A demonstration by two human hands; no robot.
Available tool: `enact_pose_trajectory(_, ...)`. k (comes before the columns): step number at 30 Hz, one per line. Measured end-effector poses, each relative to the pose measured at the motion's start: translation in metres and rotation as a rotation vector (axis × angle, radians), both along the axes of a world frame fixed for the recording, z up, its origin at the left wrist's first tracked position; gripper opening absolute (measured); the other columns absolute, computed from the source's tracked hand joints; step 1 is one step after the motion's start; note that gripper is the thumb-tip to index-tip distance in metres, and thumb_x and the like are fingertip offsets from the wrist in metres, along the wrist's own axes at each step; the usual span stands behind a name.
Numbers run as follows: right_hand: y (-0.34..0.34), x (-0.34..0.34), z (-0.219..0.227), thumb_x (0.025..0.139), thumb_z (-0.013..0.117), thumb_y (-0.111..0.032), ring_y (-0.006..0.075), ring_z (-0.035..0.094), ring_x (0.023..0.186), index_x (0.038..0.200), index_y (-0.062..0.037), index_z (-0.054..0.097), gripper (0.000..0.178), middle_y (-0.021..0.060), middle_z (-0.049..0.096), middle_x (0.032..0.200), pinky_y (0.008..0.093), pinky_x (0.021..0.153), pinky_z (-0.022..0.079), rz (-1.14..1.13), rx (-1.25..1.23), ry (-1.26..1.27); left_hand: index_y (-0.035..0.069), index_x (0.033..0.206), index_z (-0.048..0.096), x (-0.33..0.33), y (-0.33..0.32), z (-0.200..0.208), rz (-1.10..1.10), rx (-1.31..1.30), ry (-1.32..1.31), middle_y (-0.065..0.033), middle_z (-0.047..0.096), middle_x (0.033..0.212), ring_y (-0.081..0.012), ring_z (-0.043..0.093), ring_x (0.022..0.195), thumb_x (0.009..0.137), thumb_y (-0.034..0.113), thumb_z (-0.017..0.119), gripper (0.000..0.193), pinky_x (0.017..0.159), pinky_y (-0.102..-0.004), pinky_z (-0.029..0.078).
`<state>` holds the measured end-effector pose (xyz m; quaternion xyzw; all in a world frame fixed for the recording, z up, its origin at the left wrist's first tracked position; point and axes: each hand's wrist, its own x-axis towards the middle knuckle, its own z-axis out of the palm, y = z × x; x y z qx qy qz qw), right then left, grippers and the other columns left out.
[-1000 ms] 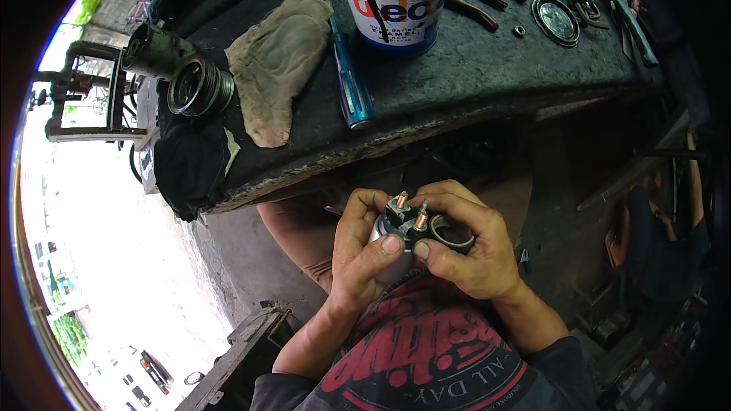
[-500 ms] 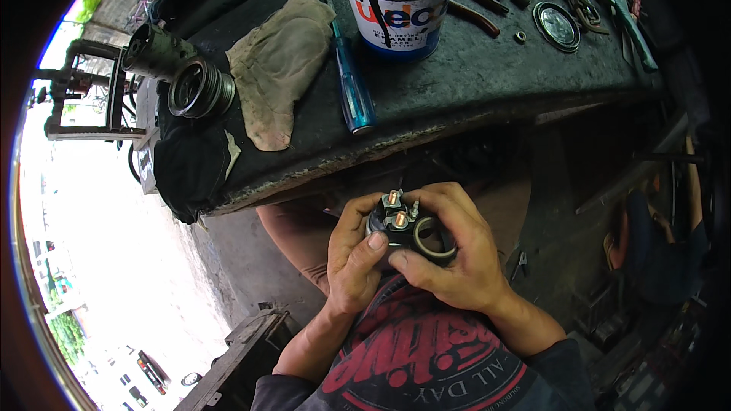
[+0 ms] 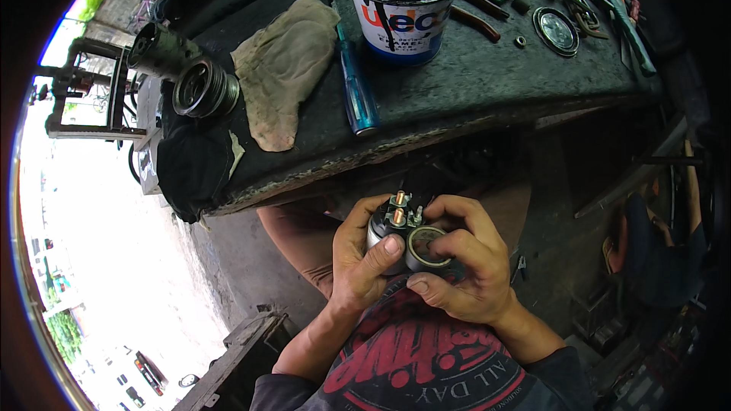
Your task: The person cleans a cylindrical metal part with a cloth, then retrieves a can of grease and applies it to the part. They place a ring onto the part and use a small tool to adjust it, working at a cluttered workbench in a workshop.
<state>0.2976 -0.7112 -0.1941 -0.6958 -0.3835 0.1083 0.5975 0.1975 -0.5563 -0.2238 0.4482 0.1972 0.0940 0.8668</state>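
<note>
In front of my chest I hold a starter solenoid [image 3: 387, 230], a dark cap on a silvery body with two copper terminal bolts facing up. My left hand [image 3: 361, 262] is closed around its left side, thumb pressed across the front. Beside the solenoid sits an open metal ring [image 3: 416, 260] with a hollow middle; whether the two are joined I cannot tell. My right hand [image 3: 472, 266] is closed at this ring, one finger curled into its opening and the thumb below the rim. Its index fingertip is near the small terminal by the bolts.
The dark workbench [image 3: 487, 84] lies ahead, its worn edge facing me. On it are a paint can [image 3: 400, 27], a blue-handled screwdriver [image 3: 358, 95], a stained cloth [image 3: 282, 68], a grooved pulley [image 3: 202, 90], a round metal lid [image 3: 557, 30] and several tools at the far right.
My right fingers have lifted and opened off the solenoid, and one finger now reaches into the ring. The solenoid has tilted, showing more of the copper bolts. My left hand keeps its hold.
</note>
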Motion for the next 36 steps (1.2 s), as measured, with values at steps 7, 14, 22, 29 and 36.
enact_pose_trajectory(7, -0.002, 0.011, 0.016, 0.080, 0.091, -0.027, 0.0223, 0.070, 0.078, 0.088, -0.0001, 0.073, 0.033, 0.0145, 0.069, 0.101, 0.0330, 0.064, 0.055, 0.024, -0.113, 0.049, -0.006, 0.134, 0.056, 0.004, -0.003, 0.002, 0.014, -0.083, -0.008, -0.0117, 0.069, 0.112, -0.0154, 0.067, 0.099, 0.096, 0.032, 0.075, 0.057, 0.089, -0.0294, 0.055)
enact_pose_trajectory(14, -0.009, 0.021, 0.019, 0.080, 0.091, -0.025, 0.0225, 0.069, 0.071, 0.084, -0.0004, 0.074, 0.031, 0.0133, 0.070, 0.095, 0.0325, 0.059, 0.054, 0.004, -0.141, 0.067, -0.008, 0.135, 0.053, 0.003, 0.000, 0.004, 0.003, -0.216, -0.029, -0.0173, 0.070, 0.107, -0.0201, 0.070, 0.085, 0.099, 0.033, 0.071, 0.058, 0.067, -0.0305, 0.059)
enact_pose_trajectory(22, -0.008, 0.027, 0.016, 0.080, 0.088, -0.021, 0.0208, 0.067, 0.072, 0.084, -0.0007, 0.076, 0.024, 0.0114, 0.067, 0.093, 0.0320, 0.060, 0.052, -0.005, -0.190, 0.075, -0.008, 0.131, 0.051, 0.002, 0.000, 0.005, -0.052, -0.325, -0.012, -0.0234, 0.066, 0.106, -0.0257, 0.069, 0.076, 0.102, 0.043, 0.062, 0.060, 0.055, -0.0340, 0.057)
enact_pose_trajectory(29, -0.008, 0.027, 0.009, 0.081, 0.088, -0.018, 0.0183, 0.063, 0.076, 0.085, -0.0004, 0.077, 0.022, 0.0103, 0.063, 0.092, 0.0308, 0.062, 0.049, 0.005, -0.152, 0.145, -0.007, 0.130, 0.050, 0.002, 0.001, 0.006, -0.097, -0.477, -0.023, -0.0216, 0.065, 0.105, -0.0233, 0.069, 0.074, 0.102, 0.043, 0.061, 0.059, 0.054, -0.0326, 0.057)
enact_pose_trajectory(36, -0.008, 0.025, 0.007, 0.081, 0.088, -0.017, 0.0166, 0.060, 0.074, 0.083, 0.0002, 0.075, 0.022, 0.0094, 0.061, 0.091, 0.0306, 0.060, 0.047, -0.009, -0.149, 0.161, -0.004, 0.129, 0.049, 0.000, -0.002, 0.004, -0.125, -0.544, -0.032, -0.0229, 0.064, 0.101, -0.0249, 0.068, 0.068, 0.101, 0.047, 0.060, 0.059, 0.046, -0.0322, 0.054)
